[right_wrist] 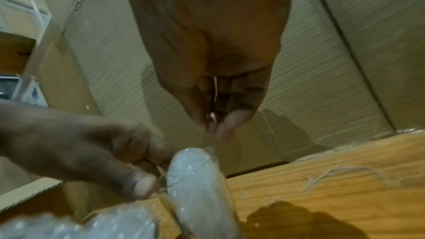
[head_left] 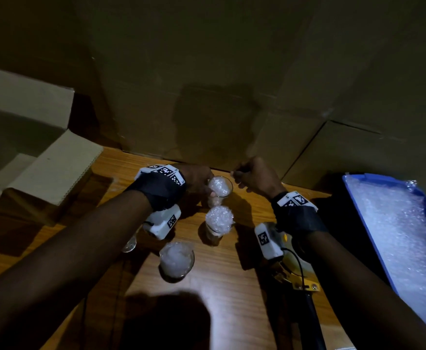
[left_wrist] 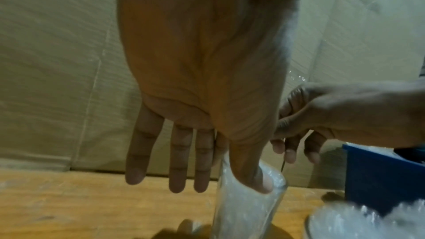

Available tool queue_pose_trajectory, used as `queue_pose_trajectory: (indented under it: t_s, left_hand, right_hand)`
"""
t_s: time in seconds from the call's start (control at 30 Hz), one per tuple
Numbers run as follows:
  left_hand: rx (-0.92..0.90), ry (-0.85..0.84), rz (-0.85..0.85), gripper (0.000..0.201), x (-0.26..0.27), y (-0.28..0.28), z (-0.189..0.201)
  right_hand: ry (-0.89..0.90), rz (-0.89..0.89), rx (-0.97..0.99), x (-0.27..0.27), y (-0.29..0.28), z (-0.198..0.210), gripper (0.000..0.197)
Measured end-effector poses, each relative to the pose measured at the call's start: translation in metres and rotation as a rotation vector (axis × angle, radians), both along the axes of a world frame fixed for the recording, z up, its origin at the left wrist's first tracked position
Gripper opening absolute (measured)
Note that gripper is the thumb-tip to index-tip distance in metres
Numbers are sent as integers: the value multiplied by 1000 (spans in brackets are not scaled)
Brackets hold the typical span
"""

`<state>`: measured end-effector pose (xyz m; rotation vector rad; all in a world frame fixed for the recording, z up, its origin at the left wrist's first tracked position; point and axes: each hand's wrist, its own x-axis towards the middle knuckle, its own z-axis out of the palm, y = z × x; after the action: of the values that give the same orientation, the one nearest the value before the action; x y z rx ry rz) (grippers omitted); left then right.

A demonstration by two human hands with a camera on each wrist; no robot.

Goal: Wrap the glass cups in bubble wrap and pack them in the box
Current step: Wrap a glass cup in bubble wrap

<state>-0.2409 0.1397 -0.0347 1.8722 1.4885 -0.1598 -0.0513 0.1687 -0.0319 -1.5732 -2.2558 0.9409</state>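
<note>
Three glass cups stuffed with bubble wrap stand in a row on the wooden table: a far cup [head_left: 219,190], a middle cup [head_left: 219,223] and a near cup [head_left: 176,260]. My left hand [head_left: 199,181] pinches the far cup [left_wrist: 248,212] at its rim between thumb and index finger, and the other fingers [left_wrist: 177,161] hang straight. Just right of that cup, above the rim, my right hand [head_left: 239,176] has its fingertips [right_wrist: 226,124] pinched on a thin strand [left_wrist: 283,163]. A fourth glass [head_left: 129,245] peeks out from under my left wrist.
An open cardboard box [head_left: 30,152] stands at the left. Stacked cartons [head_left: 219,109] wall off the back of the table. A blue bin [head_left: 353,188] of bubble wrap sits at the right. A yellow tape dispenser [head_left: 297,274] lies under my right forearm.
</note>
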Motion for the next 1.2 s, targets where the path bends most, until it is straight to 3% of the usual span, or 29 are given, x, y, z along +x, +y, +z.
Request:
queue_pose_trajectory:
  t_s: [0.17, 0.37, 0.57, 0.77, 1.0, 1.2]
  left_hand:
    - [89, 100, -16, 36, -11, -1, 28]
    - [345, 56, 2, 36, -18, -23, 92]
    - [599, -61, -48, 42, 25, -76, 138]
    - [660, -170, -59, 41, 86, -118, 131]
    - [635, -328, 64, 40, 159, -143, 86]
    - [607, -389, 95, 44, 236, -148, 70]
  right_hand:
    - [80, -89, 19, 14, -6, 20, 16]
    - [201, -150, 137, 35, -47, 62, 15]
    - [269, -233, 257, 69, -96, 83, 25]
    - [308, -327, 303, 142, -127, 80, 27]
    - [305, -421, 241, 270, -137, 74, 13]
    - [95, -438, 179, 351, -97, 65, 20]
